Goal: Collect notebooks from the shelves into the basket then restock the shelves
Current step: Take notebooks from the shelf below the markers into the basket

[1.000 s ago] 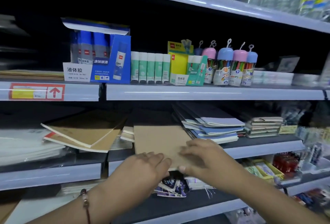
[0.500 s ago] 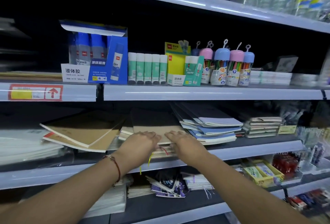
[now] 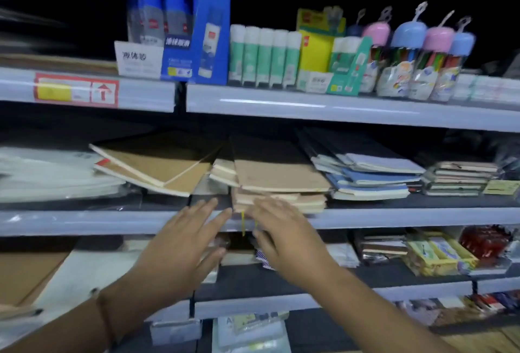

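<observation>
On the middle shelf, a stack of kraft notebooks lies between brown pads and blue notebooks. Restocking looks under way; next comes another batch. Both grips are released: left hand and right hand hover near its edge. Writing on the glue box above is blurred.
</observation>
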A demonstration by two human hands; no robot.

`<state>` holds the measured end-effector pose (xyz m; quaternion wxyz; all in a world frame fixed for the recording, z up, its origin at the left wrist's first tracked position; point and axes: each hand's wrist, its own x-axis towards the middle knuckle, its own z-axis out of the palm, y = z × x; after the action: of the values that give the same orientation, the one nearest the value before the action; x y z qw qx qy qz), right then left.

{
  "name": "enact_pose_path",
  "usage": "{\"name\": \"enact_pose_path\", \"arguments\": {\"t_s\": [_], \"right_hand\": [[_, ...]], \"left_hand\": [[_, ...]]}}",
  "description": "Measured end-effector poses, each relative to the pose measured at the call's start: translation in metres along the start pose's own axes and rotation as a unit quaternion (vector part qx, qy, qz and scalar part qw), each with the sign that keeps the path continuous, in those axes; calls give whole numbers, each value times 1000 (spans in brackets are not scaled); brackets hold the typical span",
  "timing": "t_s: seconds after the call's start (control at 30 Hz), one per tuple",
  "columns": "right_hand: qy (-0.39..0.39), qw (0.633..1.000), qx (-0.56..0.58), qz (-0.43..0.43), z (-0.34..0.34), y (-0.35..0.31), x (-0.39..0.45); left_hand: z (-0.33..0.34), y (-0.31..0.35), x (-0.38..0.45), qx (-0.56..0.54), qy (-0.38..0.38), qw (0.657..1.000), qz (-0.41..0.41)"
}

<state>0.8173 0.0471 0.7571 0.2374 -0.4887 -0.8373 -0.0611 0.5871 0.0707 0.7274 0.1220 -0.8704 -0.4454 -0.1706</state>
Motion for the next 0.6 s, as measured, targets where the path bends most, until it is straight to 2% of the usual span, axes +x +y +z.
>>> {"name": "enact_pose_path", "arguments": {"t_s": [0.1, 0.27, 0.5, 0.6], "right_hand": [[-125, 990, 19, -57, 49, -35, -18], [-306, 948, 43, -83, 150, -71, -27], [-455, 886, 43, -79, 282, -143, -55], [-486, 870, 52, -65, 315, -178, -71]], "left_hand": [[25, -31, -72, 22, -71, 995, -70], [61, -73, -191, 33, -186, 963, -193], [87, -109, -342, 2, -350, 889, -295], [90, -125, -391, 8, -364, 884, -294]]}}
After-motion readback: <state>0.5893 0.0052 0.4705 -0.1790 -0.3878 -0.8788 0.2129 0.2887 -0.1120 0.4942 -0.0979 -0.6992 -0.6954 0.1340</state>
